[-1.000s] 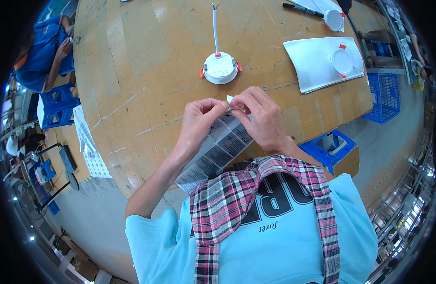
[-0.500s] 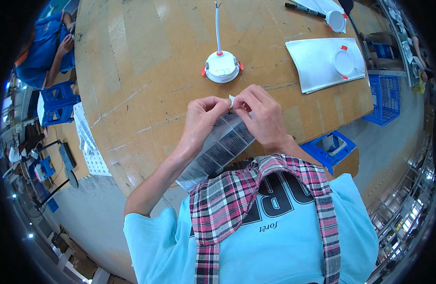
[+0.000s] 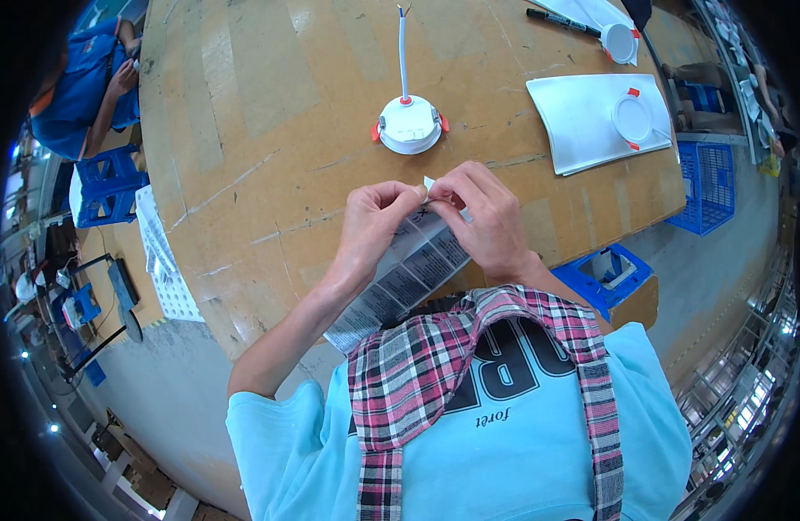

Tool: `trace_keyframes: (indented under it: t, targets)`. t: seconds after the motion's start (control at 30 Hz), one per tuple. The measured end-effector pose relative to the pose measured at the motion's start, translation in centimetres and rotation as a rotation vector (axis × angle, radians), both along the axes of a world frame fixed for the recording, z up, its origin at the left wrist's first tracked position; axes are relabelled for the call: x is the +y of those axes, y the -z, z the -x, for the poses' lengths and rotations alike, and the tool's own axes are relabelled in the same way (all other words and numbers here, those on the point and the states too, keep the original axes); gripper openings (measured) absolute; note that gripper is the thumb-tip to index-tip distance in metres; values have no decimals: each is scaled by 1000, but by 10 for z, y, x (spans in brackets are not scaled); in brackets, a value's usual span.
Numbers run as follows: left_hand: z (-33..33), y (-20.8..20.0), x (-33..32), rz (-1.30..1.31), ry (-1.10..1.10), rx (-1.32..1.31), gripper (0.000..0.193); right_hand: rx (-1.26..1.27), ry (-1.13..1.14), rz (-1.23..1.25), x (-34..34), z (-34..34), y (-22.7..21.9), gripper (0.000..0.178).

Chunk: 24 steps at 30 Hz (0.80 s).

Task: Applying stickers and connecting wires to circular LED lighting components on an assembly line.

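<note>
A grey sheet of printed labels (image 3: 406,276) hangs between my hands at the table's near edge, its lower end reaching my apron. My left hand (image 3: 372,227) is closed, thumb and forefinger pinching the sheet's top edge. Close beside it, my right hand (image 3: 489,221) is also closed, pinching the same edge with bent fingers. A small white corner (image 3: 429,182) pokes up between the fingertips; what exactly is pinched there is partly hidden. Just beyond my hands a round white downlight (image 3: 409,130) lies back side up, with red-tipped side clips and a white cable (image 3: 403,56) pointing away.
To the right, a stack of white sheets (image 3: 582,130) bears another downlight (image 3: 633,117). A black marker (image 3: 563,23) and a third downlight (image 3: 618,42) lie at the far right. A blue stool (image 3: 604,276) and blue crate (image 3: 708,184) stand off the right edge. Someone in blue (image 3: 87,91) sits at far left.
Both hands stay pinched at the top of the label sheet, with only a very slight shift. The view has moved a little; the downlights have not been touched.
</note>
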<state>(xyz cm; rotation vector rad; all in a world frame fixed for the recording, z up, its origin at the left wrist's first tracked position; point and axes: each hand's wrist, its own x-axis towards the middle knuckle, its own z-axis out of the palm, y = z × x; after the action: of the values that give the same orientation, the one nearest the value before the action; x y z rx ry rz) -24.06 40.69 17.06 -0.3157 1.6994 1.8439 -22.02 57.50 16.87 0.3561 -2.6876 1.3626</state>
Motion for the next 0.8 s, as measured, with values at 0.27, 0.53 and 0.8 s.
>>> trace_keyframes:
  t: [0.27,0.53,0.8]
  targets:
    - [-3,-1,7,4,-42,41,22,5,-36,-79,2,2,-5,15]
    - [5,9,-1,39,-8,53,20,129,-133,-19,6,2,-6,19]
    - [0,29,0,199,63,277,16,-231,-380,835,50,8,-30,16]
